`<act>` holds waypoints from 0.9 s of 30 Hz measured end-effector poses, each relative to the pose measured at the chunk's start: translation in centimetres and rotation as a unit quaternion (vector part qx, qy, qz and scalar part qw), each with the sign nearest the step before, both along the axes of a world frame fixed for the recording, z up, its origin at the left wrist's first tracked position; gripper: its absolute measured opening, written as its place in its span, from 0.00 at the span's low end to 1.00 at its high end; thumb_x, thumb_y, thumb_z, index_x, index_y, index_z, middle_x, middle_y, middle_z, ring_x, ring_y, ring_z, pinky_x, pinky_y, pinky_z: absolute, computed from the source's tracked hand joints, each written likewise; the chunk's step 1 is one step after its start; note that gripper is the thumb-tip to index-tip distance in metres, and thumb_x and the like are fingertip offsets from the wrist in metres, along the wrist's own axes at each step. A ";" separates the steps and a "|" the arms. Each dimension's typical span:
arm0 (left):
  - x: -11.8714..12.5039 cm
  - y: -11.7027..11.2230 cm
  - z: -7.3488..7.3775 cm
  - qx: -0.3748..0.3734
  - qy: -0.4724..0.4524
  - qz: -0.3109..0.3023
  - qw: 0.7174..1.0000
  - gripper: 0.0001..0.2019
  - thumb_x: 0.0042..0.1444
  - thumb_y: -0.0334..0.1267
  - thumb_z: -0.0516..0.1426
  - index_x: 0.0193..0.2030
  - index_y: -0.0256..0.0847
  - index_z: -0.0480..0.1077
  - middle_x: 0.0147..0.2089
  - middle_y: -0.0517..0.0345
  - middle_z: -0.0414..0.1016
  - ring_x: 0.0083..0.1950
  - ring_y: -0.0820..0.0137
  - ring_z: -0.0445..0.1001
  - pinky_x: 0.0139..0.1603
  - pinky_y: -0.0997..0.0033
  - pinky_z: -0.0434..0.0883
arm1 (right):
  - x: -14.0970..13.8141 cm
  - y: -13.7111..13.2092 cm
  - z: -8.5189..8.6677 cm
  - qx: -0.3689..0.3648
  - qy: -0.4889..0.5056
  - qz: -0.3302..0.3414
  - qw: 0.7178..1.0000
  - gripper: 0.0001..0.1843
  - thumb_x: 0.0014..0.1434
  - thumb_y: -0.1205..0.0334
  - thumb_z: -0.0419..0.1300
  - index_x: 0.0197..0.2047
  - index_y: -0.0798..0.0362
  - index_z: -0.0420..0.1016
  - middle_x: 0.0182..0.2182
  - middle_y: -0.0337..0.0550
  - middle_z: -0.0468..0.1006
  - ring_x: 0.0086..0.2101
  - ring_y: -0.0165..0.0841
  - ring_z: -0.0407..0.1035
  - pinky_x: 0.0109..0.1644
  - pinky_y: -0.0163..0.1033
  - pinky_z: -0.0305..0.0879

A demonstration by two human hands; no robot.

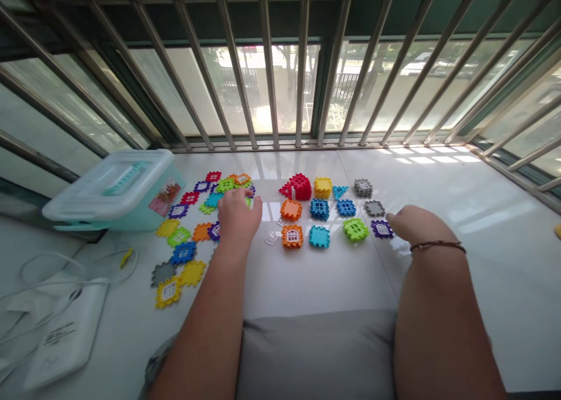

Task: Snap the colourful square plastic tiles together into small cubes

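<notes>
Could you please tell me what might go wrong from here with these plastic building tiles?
The left hand is low over the overlapping tiles and could knock them askew. The right hand is very close to the purple window tile and might nudge it. The small loose white piece could get lost.

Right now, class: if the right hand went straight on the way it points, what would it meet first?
The right hand would likely meet the purple window tile first, though depth is unclear from this view.
</notes>
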State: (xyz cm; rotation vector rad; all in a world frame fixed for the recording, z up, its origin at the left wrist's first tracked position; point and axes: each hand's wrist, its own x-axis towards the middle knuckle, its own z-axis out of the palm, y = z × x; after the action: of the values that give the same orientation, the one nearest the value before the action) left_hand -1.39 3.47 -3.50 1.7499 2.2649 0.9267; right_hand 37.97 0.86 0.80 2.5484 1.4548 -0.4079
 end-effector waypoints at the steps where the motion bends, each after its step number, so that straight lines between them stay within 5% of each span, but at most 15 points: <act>1: -0.1 -0.3 0.0 -0.015 0.020 0.036 0.999 0.16 0.65 0.47 0.63 0.55 0.44 0.79 0.70 0.30 0.76 0.76 0.35 0.70 0.76 0.28 0.66 | -0.8 -0.1 0.6 0.060 -0.015 0.000 0.998 0.21 0.70 0.49 0.55 0.44 0.53 0.86 0.43 0.66 0.86 0.46 0.59 0.82 0.45 0.55 0.73; 5: -1.3 -1.3 0.7 -0.095 0.014 0.125 0.987 0.30 0.62 0.54 0.66 0.67 0.44 0.74 0.87 0.26 0.52 0.87 0.25 0.44 0.73 0.06 0.55 | -5.7 -0.8 2.3 0.275 -0.017 0.017 0.961 0.24 0.74 0.41 0.52 0.42 0.47 0.82 0.35 0.57 0.84 0.38 0.53 0.77 0.36 0.49 0.62; 12: -6.2 -5.0 2.7 -0.179 0.013 0.260 0.949 0.41 0.67 0.67 0.54 0.79 0.44 0.64 0.91 0.35 0.40 0.89 0.29 0.38 0.76 0.08 0.52 | -13.1 -1.3 0.6 0.467 0.070 0.201 0.858 0.20 0.72 0.46 0.59 0.32 0.49 0.74 0.25 0.43 0.77 0.25 0.34 0.62 0.33 0.40 0.49; 18: -8.2 -8.6 -1.1 -0.222 -0.054 0.312 0.922 0.46 0.69 0.71 0.47 0.82 0.40 0.59 0.90 0.27 0.39 0.89 0.27 0.38 0.73 0.02 0.46 | -15.1 -1.9 -0.7 0.501 0.165 0.288 0.799 0.24 0.73 0.45 0.59 0.29 0.49 0.72 0.21 0.39 0.74 0.23 0.31 0.64 0.32 0.38 0.52; 23: -7.8 -7.1 -3.5 -0.172 -0.053 0.272 0.945 0.43 0.70 0.70 0.49 0.80 0.41 0.64 0.88 0.28 0.50 0.88 0.32 0.47 0.79 0.11 0.46 | -15.6 -2.2 -0.5 0.495 0.194 0.300 0.792 0.24 0.75 0.46 0.58 0.29 0.49 0.71 0.21 0.39 0.74 0.23 0.31 0.64 0.32 0.38 0.52; 27: -6.7 -5.9 -3.6 -0.106 -0.033 0.230 0.967 0.40 0.71 0.66 0.53 0.78 0.41 0.66 0.87 0.29 0.54 0.87 0.35 0.51 0.80 0.16 0.54 | -12.1 -1.3 -0.2 0.442 0.132 0.261 0.848 0.22 0.75 0.45 0.57 0.33 0.50 0.74 0.26 0.43 0.78 0.27 0.35 0.69 0.35 0.40 0.52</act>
State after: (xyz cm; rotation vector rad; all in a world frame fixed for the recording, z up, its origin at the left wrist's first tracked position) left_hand -8.07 -2.44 -7.06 1.1116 2.6628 0.7532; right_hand 25.89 -0.44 0.56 2.5103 2.8760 0.0408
